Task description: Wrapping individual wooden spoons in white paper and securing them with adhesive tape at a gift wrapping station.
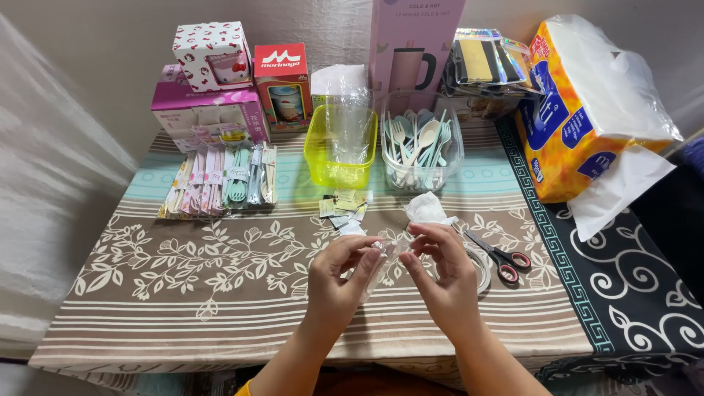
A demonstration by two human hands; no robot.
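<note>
Seemingly, from your head camera, your left hand (339,273) and right hand (440,273) pinch a small clear plastic sleeve (381,258) near the table's (220,308) front edge; slippery film could slide free, toward scissors (502,258) lying right.

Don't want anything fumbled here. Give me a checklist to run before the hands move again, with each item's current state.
1. Left hand pinching the clear plastic sleeve: ok.
2. Right hand on the sleeve too: ok.
3. Sleeve mouth open: cannot tell.
4. Scissors lying clear of both hands: ok.
5. Clear tub stocked with spoons and forks: ok.
6. Yellow-green bin upright behind the paper slips: ok.
</note>
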